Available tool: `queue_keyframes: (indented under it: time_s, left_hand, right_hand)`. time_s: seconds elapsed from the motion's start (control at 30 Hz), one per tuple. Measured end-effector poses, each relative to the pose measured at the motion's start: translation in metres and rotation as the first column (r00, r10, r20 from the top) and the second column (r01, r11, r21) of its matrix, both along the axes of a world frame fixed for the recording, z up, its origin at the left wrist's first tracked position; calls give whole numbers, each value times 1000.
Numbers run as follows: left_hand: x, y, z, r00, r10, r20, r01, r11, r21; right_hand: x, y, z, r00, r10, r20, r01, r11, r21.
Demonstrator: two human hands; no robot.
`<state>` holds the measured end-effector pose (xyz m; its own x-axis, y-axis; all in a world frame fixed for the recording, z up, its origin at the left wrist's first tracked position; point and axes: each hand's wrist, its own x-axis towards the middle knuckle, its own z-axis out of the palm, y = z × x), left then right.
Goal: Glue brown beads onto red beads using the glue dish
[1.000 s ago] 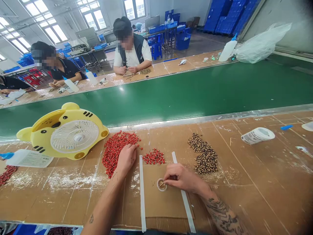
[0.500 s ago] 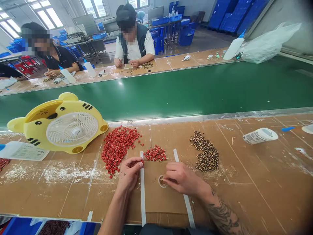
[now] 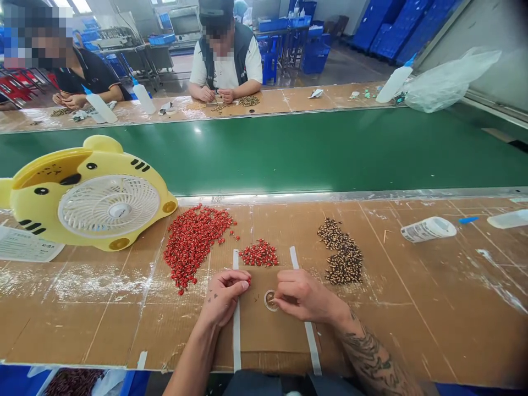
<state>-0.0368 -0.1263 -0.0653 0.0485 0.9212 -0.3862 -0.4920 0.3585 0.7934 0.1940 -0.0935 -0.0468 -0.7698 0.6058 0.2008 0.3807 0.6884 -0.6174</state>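
Observation:
My left hand (image 3: 224, 297) is pinched at the fingertips around what looks like a single red bead, just inside a white strip (image 3: 235, 308) on a cardboard sheet (image 3: 274, 324). My right hand (image 3: 303, 297) grips a small round disc (image 3: 270, 301) with a pale rim and brown centre. A large heap of red beads (image 3: 192, 245) and a smaller red heap (image 3: 259, 253) lie above my hands. To the right is a heap of brown and cream beads (image 3: 341, 252).
A yellow tiger-shaped fan (image 3: 88, 195) stands at the left of the work table. Behind it runs a green conveyor belt (image 3: 264, 159). A paper roll (image 3: 429, 229) lies on the right. Across the belt, two co-workers (image 3: 226, 52) sit at a bench with beads and white bottles.
My left hand has moved from the large red heap down to the cardboard sheet, beside the disc. My right hand stays at the disc. The whole view has shifted slightly.

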Motion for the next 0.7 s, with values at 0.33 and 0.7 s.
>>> queue_keyframes:
  time_s: [0.33,0.7]
  left_hand:
    - [3,-1,-2,997,-70,24,70,997,-13]
    - [7,-3,-9,993,-70,-99,71,997,8]
  right_hand:
    - [-1,-1,-4,1000,-7,-16,7,1000,13]
    - [4,3,8,976,-83,-200,55,988,-141]
